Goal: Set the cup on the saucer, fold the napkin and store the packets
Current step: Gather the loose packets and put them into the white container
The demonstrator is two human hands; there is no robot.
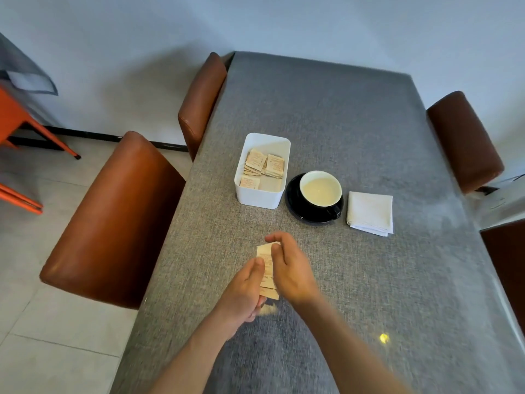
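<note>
A black cup [321, 191] with a cream inside stands on a black saucer [295, 203] in the middle of the table. Right of it lies a folded white napkin [370, 213]. Left of the saucer a white box [262, 194] holds several beige packets [264, 166]. Nearer to me, my left hand [244, 291] and my right hand [289, 265] both grip a small stack of beige packets [265, 261] just above the table. Fingers cover most of that stack.
The table wears a grey cloth [355, 123]. Brown padded chairs stand at the left [113, 220], far left [201, 100] and right [466, 140]. An orange chair [17, 120] stands on the tiled floor at the far left.
</note>
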